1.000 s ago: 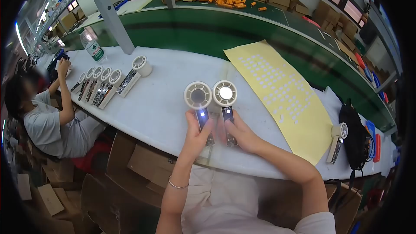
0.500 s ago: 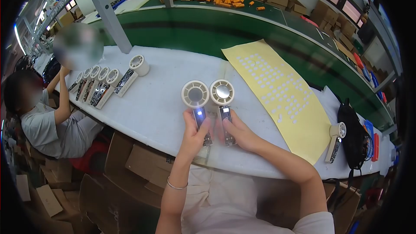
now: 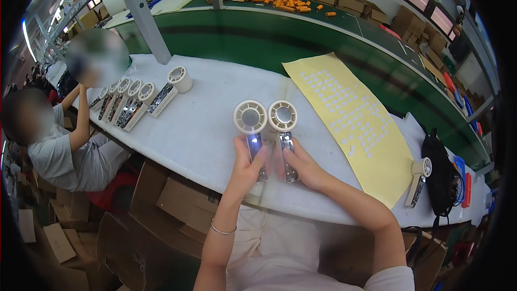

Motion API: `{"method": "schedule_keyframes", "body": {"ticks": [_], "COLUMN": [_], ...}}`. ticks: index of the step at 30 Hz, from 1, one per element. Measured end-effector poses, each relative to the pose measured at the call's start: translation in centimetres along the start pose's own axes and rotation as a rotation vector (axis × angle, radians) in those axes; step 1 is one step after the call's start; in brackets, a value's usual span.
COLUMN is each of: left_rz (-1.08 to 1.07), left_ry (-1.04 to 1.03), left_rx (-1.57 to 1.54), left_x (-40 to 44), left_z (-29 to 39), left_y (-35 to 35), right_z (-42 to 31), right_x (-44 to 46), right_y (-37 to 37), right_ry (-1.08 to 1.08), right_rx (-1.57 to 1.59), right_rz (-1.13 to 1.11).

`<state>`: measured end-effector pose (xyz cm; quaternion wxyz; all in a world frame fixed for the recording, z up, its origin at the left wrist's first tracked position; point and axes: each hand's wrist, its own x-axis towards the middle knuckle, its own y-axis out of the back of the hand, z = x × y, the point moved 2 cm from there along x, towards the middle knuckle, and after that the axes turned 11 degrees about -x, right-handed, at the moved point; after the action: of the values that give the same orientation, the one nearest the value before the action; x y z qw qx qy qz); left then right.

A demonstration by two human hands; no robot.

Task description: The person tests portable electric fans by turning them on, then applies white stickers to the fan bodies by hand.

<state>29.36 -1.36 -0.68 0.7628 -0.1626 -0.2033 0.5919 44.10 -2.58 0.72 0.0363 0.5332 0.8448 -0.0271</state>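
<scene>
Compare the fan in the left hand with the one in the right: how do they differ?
The left fan has a bright bluish light on its circuit board; the right fan shows no such blue glow. The left fan's round head looks somewhat larger in this view than the right fan's. Both have pale, spoked heads and exposed circuitry, and each is gripped by its handle.

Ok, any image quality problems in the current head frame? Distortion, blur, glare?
Head view: strong fisheye, white table edge bowed, corners black; co-worker's head blurred, plus a round smudge behind it; small bright glare on the circuit board of the fan in the left hand; fan in the right hand shows its circuit board without such glare.
</scene>
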Motion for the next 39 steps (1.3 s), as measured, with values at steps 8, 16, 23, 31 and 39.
{"method": "schedule_keyframes", "body": {"ticks": [8,16,23,31,39], "left_rz": [0.040,0.027,0.080,0.099,0.111], "left_ry": [-0.053,-0.079,0.005,0.003,0.021], "left_rx": [0.106,-0.010,-0.139,-0.191,-0.289], "left_x": [0.1,0.7,0.1,0.1,0.0], "left_z": [-1.3,-2.1,-1.0,-0.6,-0.4], "left_y": [0.5,1.5,1.5,1.3,1.2], "right_z": [0.6,1.0,0.6,0.9,0.1], "right_x": [-0.2,0.6,0.6,0.7,0.9], "right_y": [-0.1,-0.5,-0.6,-0.3,-1.2], "right_ry": [-0.051,-0.076,-0.098,-0.149,-0.145], "right_rx": [0.069,0.173,0.200,0.251,0.195], "right_rz": [0.038,0.116,0.120,0.154,0.280]}}
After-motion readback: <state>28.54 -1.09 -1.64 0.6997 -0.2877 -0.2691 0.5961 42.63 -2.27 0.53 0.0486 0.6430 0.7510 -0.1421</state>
